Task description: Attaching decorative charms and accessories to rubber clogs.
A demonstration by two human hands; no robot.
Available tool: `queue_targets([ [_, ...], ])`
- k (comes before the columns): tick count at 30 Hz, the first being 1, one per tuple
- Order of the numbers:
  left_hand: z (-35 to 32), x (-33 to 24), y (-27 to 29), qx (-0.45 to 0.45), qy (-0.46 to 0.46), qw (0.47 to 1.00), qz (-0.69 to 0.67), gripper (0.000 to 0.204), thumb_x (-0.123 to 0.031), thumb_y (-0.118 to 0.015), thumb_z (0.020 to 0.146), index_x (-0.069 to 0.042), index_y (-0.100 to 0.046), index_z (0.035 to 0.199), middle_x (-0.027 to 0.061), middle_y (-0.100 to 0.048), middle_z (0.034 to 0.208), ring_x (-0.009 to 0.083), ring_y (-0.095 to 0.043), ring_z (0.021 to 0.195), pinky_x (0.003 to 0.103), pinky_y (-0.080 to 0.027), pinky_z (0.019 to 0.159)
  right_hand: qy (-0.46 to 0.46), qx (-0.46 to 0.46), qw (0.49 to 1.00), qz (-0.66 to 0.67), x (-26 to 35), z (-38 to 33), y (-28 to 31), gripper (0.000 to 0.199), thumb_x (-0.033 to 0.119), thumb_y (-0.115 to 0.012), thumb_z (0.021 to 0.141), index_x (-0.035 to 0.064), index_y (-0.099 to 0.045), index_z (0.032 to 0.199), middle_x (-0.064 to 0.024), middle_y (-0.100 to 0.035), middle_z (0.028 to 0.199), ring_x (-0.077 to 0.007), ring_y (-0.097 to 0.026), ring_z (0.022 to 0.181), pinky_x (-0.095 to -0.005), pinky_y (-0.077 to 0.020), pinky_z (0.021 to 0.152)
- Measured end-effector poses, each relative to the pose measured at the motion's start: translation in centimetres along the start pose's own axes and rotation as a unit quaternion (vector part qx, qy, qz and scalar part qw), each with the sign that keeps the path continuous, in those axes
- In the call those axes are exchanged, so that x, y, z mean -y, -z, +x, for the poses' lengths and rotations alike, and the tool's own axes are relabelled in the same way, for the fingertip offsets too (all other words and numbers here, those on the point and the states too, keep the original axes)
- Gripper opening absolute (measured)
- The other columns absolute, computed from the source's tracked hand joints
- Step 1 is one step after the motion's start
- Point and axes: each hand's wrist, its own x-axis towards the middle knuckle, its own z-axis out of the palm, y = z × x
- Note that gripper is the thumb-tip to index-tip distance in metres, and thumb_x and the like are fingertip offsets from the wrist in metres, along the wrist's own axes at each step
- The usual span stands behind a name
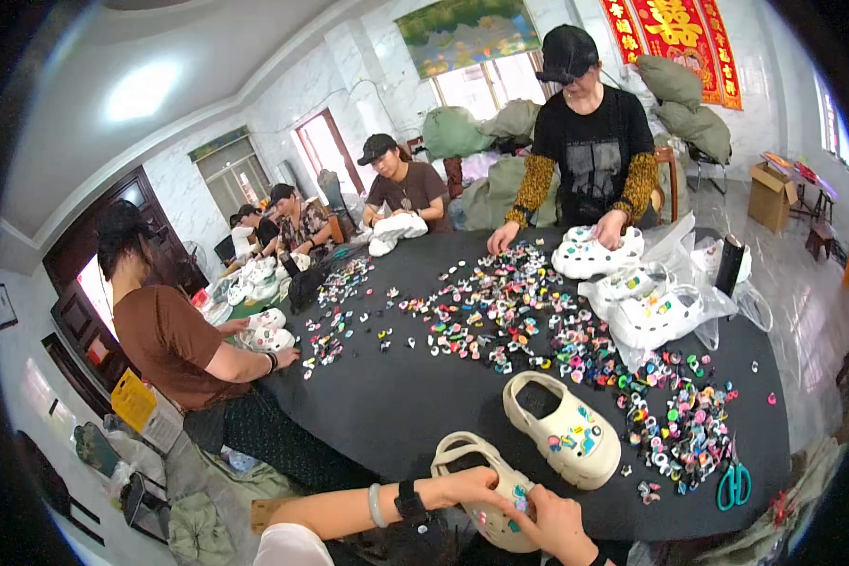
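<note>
My left hand (462,488) grips a cream clog shoe (486,479) at the table's near edge, the wrist wearing a pale bangle and a dark band. My right hand (558,521) pinches a small coloured charm against the clog's toe, where a few charms sit. A second cream clog (561,426) with several coloured charms on its toe lies just beyond, on the black table (396,396). A heap of small coloured charms (684,420) spreads to the right of it.
More charms (500,307) are scattered across the table's middle. Green-handled scissors (734,483) lie at the near right edge. White clogs in clear bags (656,307) sit at the far right. Several other people work around the table with white clogs.
</note>
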Motion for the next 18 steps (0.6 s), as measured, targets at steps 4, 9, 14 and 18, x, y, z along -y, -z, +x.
queue_targets([
  [4, -0.6, -0.9, -0.6, -0.067, -0.033, 0.997, 0.004, 0.046, -0.045, -0.069, 0.084, 0.0, -0.063, 0.092, -0.003, -0.052, 0.076, 0.0051, -0.043, 0.065, 0.024, -0.029, 0.052, 0.014, -0.019, 0.999, -0.036, 0.0, 0.3, -0.1, 0.038, 0.041, -0.061, 0.087, 0.005, -0.052, 0.081, -0.0139, -0.061, 0.066, -0.0337, -0.062, 0.056, -0.042, -0.0483, 0.05],
  [9, -1.2, -3.8, 0.3, 0.006, -0.013, 0.999, -0.04, 0.044, -0.032, -0.061, 0.092, 0.003, -0.055, 0.118, 0.0061, -0.063, 0.109, 0.0109, -0.059, 0.098, 0.026, -0.047, 0.084, 0.017, -0.013, 0.998, -0.053, -1.2, 1.4, -0.8, 0.03, 0.033, -0.056, 0.091, 0.0061, -0.051, 0.08, -0.0138, -0.061, 0.063, -0.034, -0.061, 0.053, -0.0431, -0.0472, 0.046],
  [14, -1.0, -4.2, 0.9, 0.006, -0.003, 0.999, -0.041, 0.039, -0.029, -0.064, 0.091, 0.001, -0.057, 0.114, 0.0059, -0.063, 0.109, 0.0106, -0.059, 0.097, 0.026, -0.048, 0.082, 0.04, -0.008, 0.996, -0.085, -1.5, 2.2, -0.7, 0.03, 0.033, -0.053, 0.093, 0.0063, -0.051, 0.078, -0.0127, -0.061, 0.059, -0.0308, -0.061, 0.048, -0.0401, -0.0492, 0.043],
  [18, 0.0, -3.4, 1.0, 0.027, -0.005, 0.996, -0.084, 0.039, -0.025, -0.066, 0.089, 0.001, -0.056, 0.116, 0.0059, -0.064, 0.109, 0.0112, -0.06, 0.096, 0.028, -0.048, 0.083, 0.045, 0.006, 0.997, -0.066, -2.2, 2.2, -0.4, 0.03, 0.032, -0.051, 0.094, 0.0065, -0.051, 0.079, -0.0126, -0.06, 0.058, -0.031, -0.061, 0.047, -0.0418, -0.0487, 0.043],
])
